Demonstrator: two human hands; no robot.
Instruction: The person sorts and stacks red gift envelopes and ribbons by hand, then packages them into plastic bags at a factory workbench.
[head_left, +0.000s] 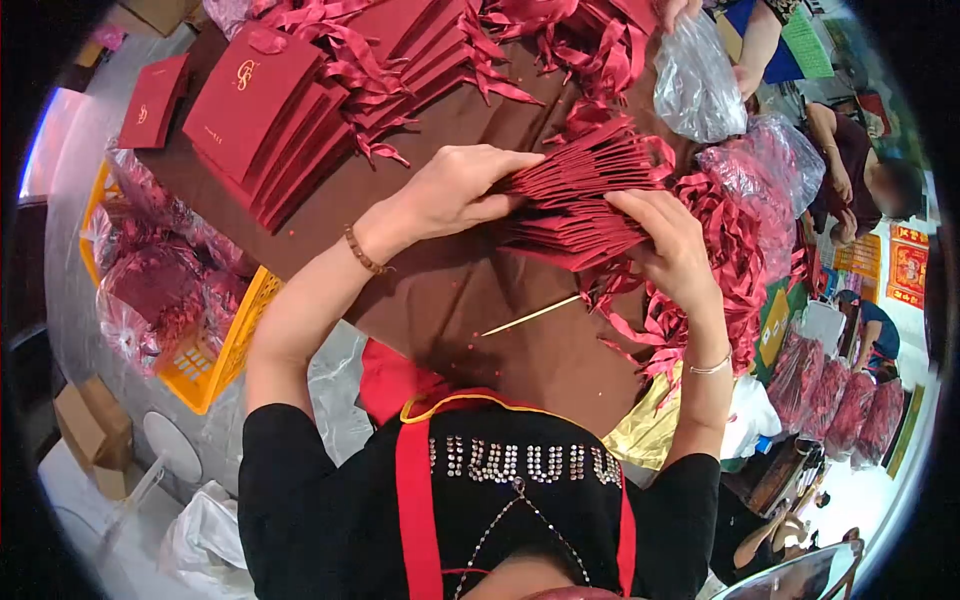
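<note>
Between my two hands is a fanned stack of dark red paper gift bags (580, 205), held a little above the brown-covered table. My left hand (455, 195) closes on the stack's left side, with the thumb below and fingers above. On the other side my right hand (668, 240) grips the right edges, its fingers bent over them. A thin wooden stick (530, 315) lies on the table just below the stack. Loose red ribbons (725, 265) are heaped right beside my right hand. The undersides of the held bags are hidden.
Upright red bags with gold lettering (245, 100) stand in rows at the back left. A yellow crate (205, 385) with plastic-wrapped red bundles is at the left. A clear plastic bag (697, 80) hangs from another person's hand at the back right. Several people are at the right.
</note>
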